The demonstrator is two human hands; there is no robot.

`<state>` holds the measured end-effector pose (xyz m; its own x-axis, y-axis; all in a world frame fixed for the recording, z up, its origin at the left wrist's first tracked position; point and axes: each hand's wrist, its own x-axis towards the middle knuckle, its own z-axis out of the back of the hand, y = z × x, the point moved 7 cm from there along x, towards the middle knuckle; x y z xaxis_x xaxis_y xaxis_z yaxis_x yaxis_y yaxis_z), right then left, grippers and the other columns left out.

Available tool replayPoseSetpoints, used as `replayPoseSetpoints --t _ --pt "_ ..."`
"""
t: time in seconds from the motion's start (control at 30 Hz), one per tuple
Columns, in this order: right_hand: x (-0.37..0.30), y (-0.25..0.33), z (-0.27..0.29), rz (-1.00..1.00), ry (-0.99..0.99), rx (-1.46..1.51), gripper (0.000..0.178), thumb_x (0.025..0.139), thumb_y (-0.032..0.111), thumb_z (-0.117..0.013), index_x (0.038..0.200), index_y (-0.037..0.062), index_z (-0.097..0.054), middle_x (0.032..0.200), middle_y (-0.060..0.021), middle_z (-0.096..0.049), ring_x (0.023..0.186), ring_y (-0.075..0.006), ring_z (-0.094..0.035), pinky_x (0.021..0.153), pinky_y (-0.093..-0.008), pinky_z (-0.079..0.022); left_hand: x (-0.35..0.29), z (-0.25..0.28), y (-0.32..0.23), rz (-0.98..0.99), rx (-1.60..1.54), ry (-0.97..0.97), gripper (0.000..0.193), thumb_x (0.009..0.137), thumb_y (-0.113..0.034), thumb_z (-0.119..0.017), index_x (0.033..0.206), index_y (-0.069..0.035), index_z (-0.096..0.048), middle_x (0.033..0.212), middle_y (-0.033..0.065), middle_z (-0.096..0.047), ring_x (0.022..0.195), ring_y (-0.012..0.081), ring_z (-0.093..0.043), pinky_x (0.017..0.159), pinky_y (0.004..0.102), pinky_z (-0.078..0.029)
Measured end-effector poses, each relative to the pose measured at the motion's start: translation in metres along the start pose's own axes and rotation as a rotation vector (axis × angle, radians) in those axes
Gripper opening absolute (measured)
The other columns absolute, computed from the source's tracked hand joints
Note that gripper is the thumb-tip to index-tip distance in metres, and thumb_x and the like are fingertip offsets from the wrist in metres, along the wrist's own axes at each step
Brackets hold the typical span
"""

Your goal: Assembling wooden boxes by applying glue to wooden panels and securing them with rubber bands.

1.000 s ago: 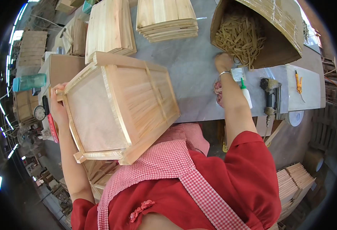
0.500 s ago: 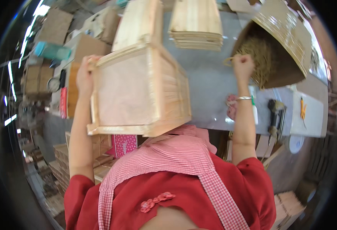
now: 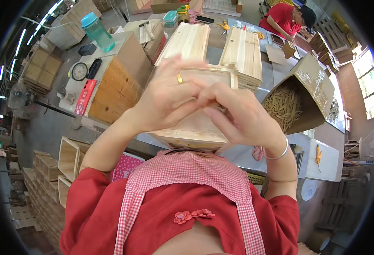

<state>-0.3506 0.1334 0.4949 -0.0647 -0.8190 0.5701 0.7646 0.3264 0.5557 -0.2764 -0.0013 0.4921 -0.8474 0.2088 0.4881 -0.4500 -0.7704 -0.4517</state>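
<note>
My left hand [image 3: 165, 97] and my right hand [image 3: 243, 114] meet above a pale wooden box [image 3: 192, 132], fingertips touching. Left thumb and fingers are bent toward the right hand, its upper fingers blurred; a gold ring is on it. My right hand is closed in a pinch. What lies between the fingertips is too small or hidden to make out. The wooden box sits on the table close to my apron, partly covered by my hands. To the right, a cardboard carton [image 3: 318, 83] lies tipped on its side, full of tan rubber bands [image 3: 284, 106].
Beyond the box stand two stacks of wooden boards, left [image 3: 186, 41] and right [image 3: 242, 53]. A teal bottle [image 3: 100, 34] tops the left-hand cabinet. Orange-handled snips [image 3: 318, 156] lie at right. A person in red [image 3: 282, 21] works at the far right. Wooden boxes [image 3: 46, 182] are piled lower left.
The wooden box has gone from a tilted hold to resting on the table, and my left hand has left its side. My right hand has moved from the carton, a tan band in it, to my left.
</note>
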Motion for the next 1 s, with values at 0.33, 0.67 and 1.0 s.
replayPoseSetpoints --t 0.33,0.67,1.0 --pt "-0.016 0.001 -0.004 -0.061 0.109 -0.152 0.026 0.080 0.020 -0.084 0.078 0.0075 -0.062 0.065 -0.0052 -0.054 0.067 -0.0285 -0.057 0.075 -0.0390 -0.044 -0.062 0.023 0.065 0.205 -0.861 0.166 0.032 0.092 -0.025 -0.073 0.072 -0.008 -0.055 0.067 0.0030 -0.057 0.070 0.0215 -0.061 0.097 0.0425 -0.048" --pt "-0.050 -0.164 0.081 -0.528 -0.120 -0.388 0.035 0.087 0.023 -0.072 0.070 0.0011 -0.051 0.083 -0.0116 -0.069 0.079 -0.0282 -0.061 0.096 -0.0478 -0.042 -0.064 0.040 0.188 0.345 0.129 0.069 0.028 0.089 -0.015 -0.072 0.076 -0.007 -0.049 0.078 0.0087 -0.056 0.083 0.0299 -0.061 0.095 0.0449 -0.046" --pt "-0.093 -0.066 0.014 -0.413 0.246 -0.252 0.082 0.057 0.076 -0.086 0.087 0.0065 -0.053 0.098 -0.0134 -0.060 0.130 -0.0438 -0.054 0.106 -0.0531 -0.039 -0.135 0.015 0.081 0.349 -0.193 0.179 0.068 0.061 -0.044 -0.097 0.103 -0.008 -0.057 0.114 0.0088 -0.063 0.142 0.0382 -0.048 0.106 0.0470 -0.042"
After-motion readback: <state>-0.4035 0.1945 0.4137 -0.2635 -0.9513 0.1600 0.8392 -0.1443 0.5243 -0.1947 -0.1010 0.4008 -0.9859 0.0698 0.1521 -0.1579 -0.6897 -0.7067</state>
